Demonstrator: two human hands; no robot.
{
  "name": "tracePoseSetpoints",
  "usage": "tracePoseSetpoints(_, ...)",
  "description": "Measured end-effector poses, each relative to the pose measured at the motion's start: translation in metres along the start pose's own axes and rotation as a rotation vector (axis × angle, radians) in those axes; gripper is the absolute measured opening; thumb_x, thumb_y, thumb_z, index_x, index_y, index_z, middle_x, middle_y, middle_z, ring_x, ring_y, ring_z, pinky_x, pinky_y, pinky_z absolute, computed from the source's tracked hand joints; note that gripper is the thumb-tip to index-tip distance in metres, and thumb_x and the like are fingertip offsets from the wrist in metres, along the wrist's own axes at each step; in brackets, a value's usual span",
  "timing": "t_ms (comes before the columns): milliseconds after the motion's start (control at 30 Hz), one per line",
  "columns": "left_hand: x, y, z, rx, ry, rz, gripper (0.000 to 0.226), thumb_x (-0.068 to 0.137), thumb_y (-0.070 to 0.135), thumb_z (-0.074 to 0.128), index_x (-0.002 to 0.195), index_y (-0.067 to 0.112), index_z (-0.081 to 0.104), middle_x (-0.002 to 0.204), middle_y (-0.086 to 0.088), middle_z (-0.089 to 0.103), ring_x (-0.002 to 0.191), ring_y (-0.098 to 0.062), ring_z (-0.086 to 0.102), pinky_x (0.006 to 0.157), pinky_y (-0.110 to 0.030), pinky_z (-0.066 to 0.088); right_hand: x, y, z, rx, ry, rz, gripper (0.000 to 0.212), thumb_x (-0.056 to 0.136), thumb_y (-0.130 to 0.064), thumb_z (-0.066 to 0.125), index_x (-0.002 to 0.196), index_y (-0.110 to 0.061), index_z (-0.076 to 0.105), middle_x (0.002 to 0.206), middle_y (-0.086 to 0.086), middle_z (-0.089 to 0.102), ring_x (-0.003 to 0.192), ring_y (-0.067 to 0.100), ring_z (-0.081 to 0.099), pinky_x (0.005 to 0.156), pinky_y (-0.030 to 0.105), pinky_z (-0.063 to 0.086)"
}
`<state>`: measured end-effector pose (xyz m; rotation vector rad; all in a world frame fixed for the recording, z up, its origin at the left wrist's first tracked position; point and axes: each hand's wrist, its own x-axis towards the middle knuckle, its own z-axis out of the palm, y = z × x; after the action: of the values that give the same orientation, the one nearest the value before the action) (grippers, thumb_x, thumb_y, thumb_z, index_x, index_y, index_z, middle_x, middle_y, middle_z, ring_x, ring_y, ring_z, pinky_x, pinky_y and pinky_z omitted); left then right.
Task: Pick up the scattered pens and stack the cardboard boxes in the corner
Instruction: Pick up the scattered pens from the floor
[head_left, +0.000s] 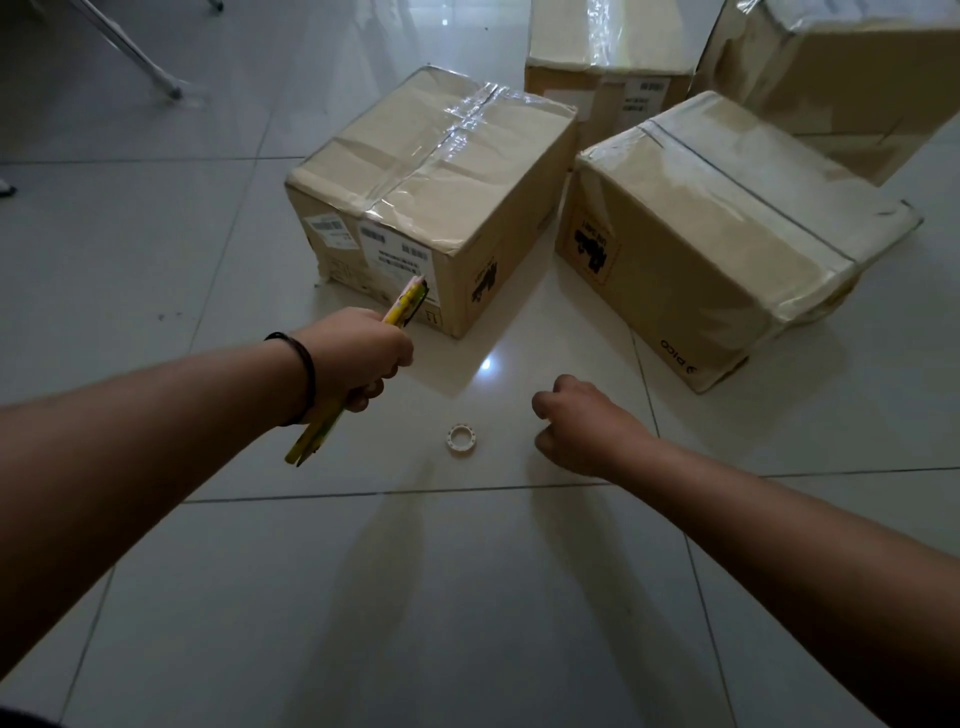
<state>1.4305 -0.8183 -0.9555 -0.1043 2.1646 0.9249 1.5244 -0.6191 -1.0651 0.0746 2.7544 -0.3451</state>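
Note:
My left hand grips a bundle of yellow and pink pens; their ends stick out above and below my fist. My right hand hovers over the floor with its fingers curled and nothing in it. Several taped cardboard boxes stand on the tiled floor: one in the middle just beyond my left hand, one to the right, and two behind them, a far middle box and a far right box. No loose pens show on the floor.
A small white tape roll lies on the tiles between my hands. A metal leg of some furniture slants across the top left. A bright light reflection sits on the glossy floor by the middle box.

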Motion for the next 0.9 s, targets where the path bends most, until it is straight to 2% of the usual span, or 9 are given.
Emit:
tracePoseSetpoints(133, 0.005, -0.004, -0.008, -0.109, -0.002, -0.048, 0.007, 0.089, 0.010, 0.049, 0.093, 0.011, 0.043, 0.061, -0.002, 0.035, 0.044, -0.011, 0.029, 0.034, -0.019, 0.029, 0.016, -0.018, -0.028, -0.022, -0.031, -0.005, 0.020, 0.089, -0.028, 0.048, 0.097, -0.013, 0.057, 0.094, 0.006, 0.053, 0.079, 0.021, 0.052, 0.070, 0.034, 0.051)
tracePoseSetpoints(233, 0.009, -0.005, -0.011, -0.225, -0.001, -0.072, 0.020, 0.090, 0.011, 0.048, 0.109, 0.008, 0.049, 0.060, -0.002, 0.038, 0.045, -0.011, 0.033, 0.034, -0.019, 0.032, 0.029, -0.027, -0.050, -0.062, -0.114, 0.019, 0.020, 0.091, -0.024, 0.046, 0.100, -0.010, 0.057, 0.097, 0.010, 0.056, 0.075, 0.021, 0.050, 0.066, 0.032, 0.046)
tracePoseSetpoints(333, 0.012, -0.005, -0.011, -0.263, 0.004, -0.070, 0.031, 0.092, 0.013, 0.047, 0.121, 0.006, 0.049, 0.064, -0.005, 0.043, 0.051, -0.014, 0.039, 0.036, -0.020, 0.038, 0.036, -0.037, -0.050, -0.085, -0.137, 0.005, 0.024, 0.093, -0.016, 0.046, 0.110, -0.008, 0.060, 0.108, 0.011, 0.059, 0.089, 0.022, 0.054, 0.079, 0.033, 0.050)
tracePoseSetpoints(433, 0.014, -0.006, -0.012, -0.266, -0.001, -0.074, 0.030, 0.094, 0.016, 0.046, 0.123, 0.007, 0.048, 0.069, -0.006, 0.046, 0.054, -0.015, 0.043, 0.039, -0.021, 0.041, 0.038, -0.048, -0.018, 0.023, -0.133, -0.009, 0.034, 0.092, -0.009, 0.047, 0.123, -0.014, 0.060, 0.121, 0.008, 0.053, 0.109, 0.025, 0.054, 0.093, 0.034, 0.049)
tracePoseSetpoints(567, 0.014, -0.006, -0.013, -0.198, -0.021, -0.042, 0.024, 0.095, 0.017, 0.045, 0.117, 0.012, 0.052, 0.069, -0.004, 0.043, 0.052, -0.012, 0.035, 0.044, -0.023, 0.034, 0.032, -0.052, 0.030, 0.021, -0.112, 0.001, 0.032, 0.090, -0.006, 0.047, 0.120, -0.009, 0.059, 0.120, 0.013, 0.045, 0.112, 0.033, 0.048, 0.090, 0.039, 0.047)
tracePoseSetpoints(633, 0.014, -0.006, -0.014, -0.196, -0.031, -0.026, 0.022, 0.095, 0.017, 0.045, 0.115, 0.014, 0.053, 0.069, -0.003, 0.041, 0.051, -0.012, 0.033, 0.045, -0.023, 0.032, 0.030, -0.053, 0.041, 0.016, -0.080, 0.004, 0.030, 0.090, -0.004, 0.045, 0.117, -0.008, 0.056, 0.122, 0.012, 0.041, 0.111, 0.032, 0.044, 0.085, 0.039, 0.047)
tracePoseSetpoints(733, 0.015, -0.007, -0.014, -0.188, -0.028, -0.018, 0.023, 0.095, 0.017, 0.046, 0.117, 0.015, 0.052, 0.071, -0.004, 0.042, 0.053, -0.012, 0.034, 0.047, -0.023, 0.033, 0.033, -0.062, 0.048, 0.019, -0.031, -0.044, 0.033, 0.092, -0.003, 0.043, 0.124, -0.008, 0.050, 0.129, 0.011, 0.039, 0.112, 0.029, 0.042, 0.081, 0.037, 0.045)
tracePoseSetpoints(900, 0.018, -0.012, -0.013, -0.213, 0.000, -0.034, 0.026, 0.095, 0.014, 0.045, 0.121, 0.014, 0.049, 0.072, -0.006, 0.043, 0.056, -0.013, 0.037, 0.048, -0.022, 0.036, 0.036, -0.082, 0.050, -0.022, -0.019, -0.118, 0.044, 0.092, 0.001, 0.036, 0.135, -0.005, 0.040, 0.146, 0.014, 0.026, 0.121, 0.033, 0.037, 0.090, 0.041, 0.045)
